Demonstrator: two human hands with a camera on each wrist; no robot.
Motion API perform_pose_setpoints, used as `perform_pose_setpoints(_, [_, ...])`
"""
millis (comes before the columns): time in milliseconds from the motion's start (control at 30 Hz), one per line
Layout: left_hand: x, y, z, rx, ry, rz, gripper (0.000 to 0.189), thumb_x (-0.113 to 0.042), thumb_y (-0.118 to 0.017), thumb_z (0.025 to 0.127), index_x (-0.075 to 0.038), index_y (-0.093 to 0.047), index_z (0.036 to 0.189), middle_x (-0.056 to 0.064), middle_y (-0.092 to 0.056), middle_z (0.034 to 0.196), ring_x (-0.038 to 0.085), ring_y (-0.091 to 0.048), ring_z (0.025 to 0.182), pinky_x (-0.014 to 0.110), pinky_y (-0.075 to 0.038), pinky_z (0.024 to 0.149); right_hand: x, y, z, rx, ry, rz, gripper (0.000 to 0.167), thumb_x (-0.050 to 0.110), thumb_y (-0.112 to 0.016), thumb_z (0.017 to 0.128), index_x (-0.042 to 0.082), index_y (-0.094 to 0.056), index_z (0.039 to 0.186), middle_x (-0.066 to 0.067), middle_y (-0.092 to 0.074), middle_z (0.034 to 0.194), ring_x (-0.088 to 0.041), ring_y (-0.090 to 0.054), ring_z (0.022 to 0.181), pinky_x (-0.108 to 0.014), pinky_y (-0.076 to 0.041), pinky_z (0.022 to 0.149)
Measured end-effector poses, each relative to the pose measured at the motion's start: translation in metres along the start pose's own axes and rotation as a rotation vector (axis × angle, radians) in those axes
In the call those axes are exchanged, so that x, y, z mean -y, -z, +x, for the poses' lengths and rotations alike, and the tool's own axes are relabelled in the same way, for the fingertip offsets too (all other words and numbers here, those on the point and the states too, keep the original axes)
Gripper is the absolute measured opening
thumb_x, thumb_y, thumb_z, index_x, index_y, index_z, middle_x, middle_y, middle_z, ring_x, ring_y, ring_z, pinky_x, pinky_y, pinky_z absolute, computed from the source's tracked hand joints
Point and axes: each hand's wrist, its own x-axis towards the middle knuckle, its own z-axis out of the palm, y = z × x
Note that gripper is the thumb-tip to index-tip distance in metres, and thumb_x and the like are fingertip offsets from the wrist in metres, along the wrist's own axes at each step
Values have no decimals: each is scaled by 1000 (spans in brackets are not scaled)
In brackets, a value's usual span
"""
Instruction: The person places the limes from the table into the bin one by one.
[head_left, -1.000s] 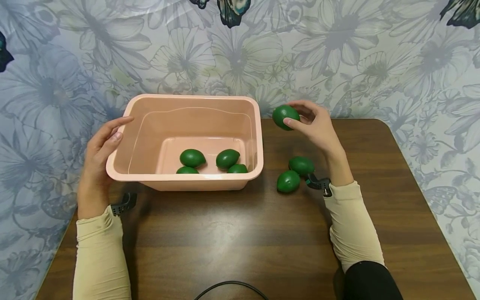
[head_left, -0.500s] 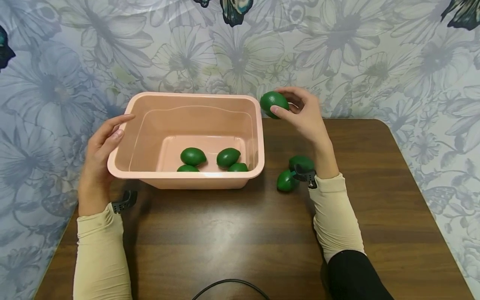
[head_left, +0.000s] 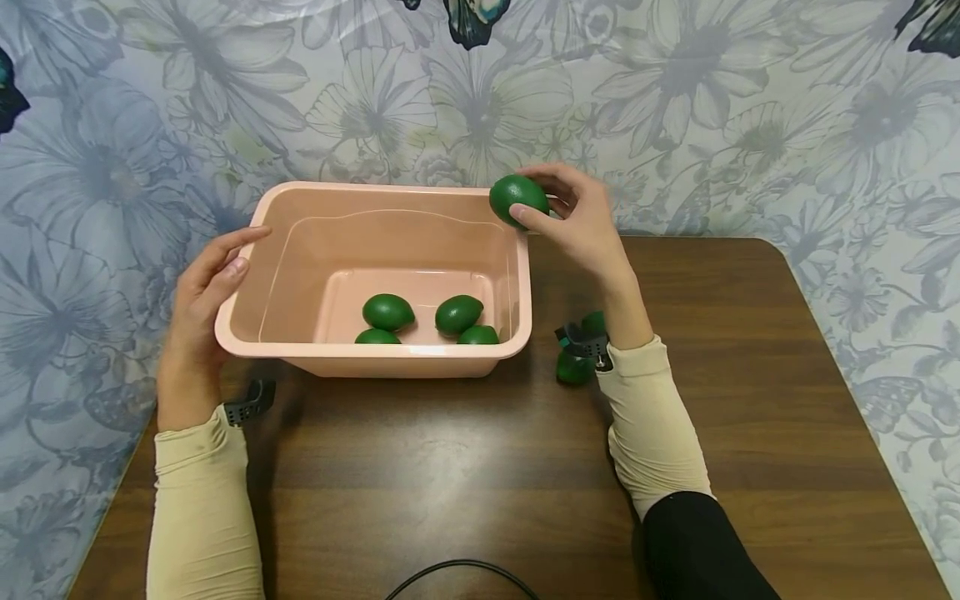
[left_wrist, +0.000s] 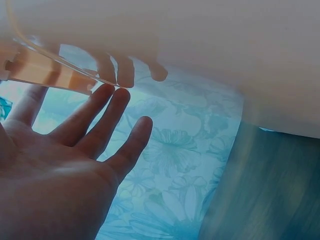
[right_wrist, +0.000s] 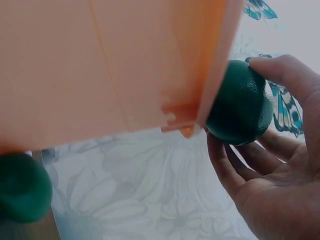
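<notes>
A peach-coloured plastic basin (head_left: 375, 362) stands on the table with several green limes (head_left: 387, 312) on its floor. My left hand (head_left: 197, 321) holds the basin's left rim, thumb and index fingertip over the edge. In the left wrist view, other fingertips (left_wrist: 120, 96) touch its outer wall. My right hand (head_left: 583, 218) pinches another lime (head_left: 517, 200) between thumb and fingers, at the basin's back right corner. From the right wrist, this lime (right_wrist: 241, 102) shows partly behind the rim. Two more limes (head_left: 574, 369) lie right of the basin, partly hidden by the right wrist strap.
The brown wooden table (head_left: 420, 467) extends in front and to the right of the basin. A black cable (head_left: 461, 563) curves along the near edge. Behind the table hangs a floral cloth (head_left: 360, 108) with butterflies.
My right hand has carried its lime leftward and slightly up, from beside the basin to over its right back corner. The left hand keeps its hold on the rim.
</notes>
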Motion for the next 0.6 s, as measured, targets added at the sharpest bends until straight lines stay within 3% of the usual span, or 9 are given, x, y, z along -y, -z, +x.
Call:
perform_pose_setpoints(333, [1,-1,-1,-64,25,56,49,-8,-54,105,9,-50,150,26,-53,148,31,-64,119,30,-62,89,-2,-20,4,-16,4,0,43,7,-81,89,-3,-69,129,-14,-70,126,-19,-67,116,-37,-55,98])
perform_pose_setpoints(600, [0,1,-1,-47,18,48,47,-8,-53,105,9,-51,149,25,-53,148,30,-63,120,29,-61,89,-4,-26,4,24,38,-32,52,4,-80,90,-4,-61,138,-18,-66,136,-22,-65,123,-42,-53,106])
